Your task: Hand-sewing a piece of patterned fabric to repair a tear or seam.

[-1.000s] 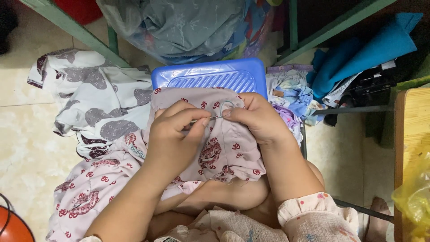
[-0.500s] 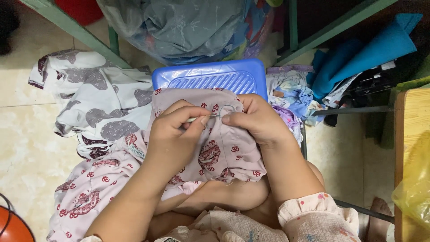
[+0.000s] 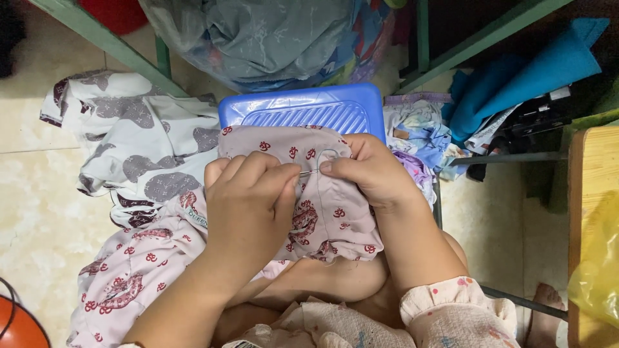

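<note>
A pale pink cloth (image 3: 335, 212) with dark red prints lies over my lap and over a blue plastic lid (image 3: 303, 109). My left hand (image 3: 251, 200) rests on the cloth and pinches a thin sewing needle (image 3: 308, 172) at its left end. My right hand (image 3: 371, 171) grips the cloth's folded edge, thumb tip touching the needle's other end. A light thread (image 3: 320, 180) loops down from the needle across the fabric.
A white garment with grey patches (image 3: 129, 148) lies on the tiled floor to the left. Green metal frame legs (image 3: 116, 51) and a bag of fabrics (image 3: 277, 38) stand ahead. Blue cloths (image 3: 516, 84) sit at right, a wooden edge (image 3: 580, 212) and yellow bag (image 3: 596, 270) beyond.
Both hands stay on the cloth's edge. My left fingers have shifted slightly right along the needle toward my right thumb.
</note>
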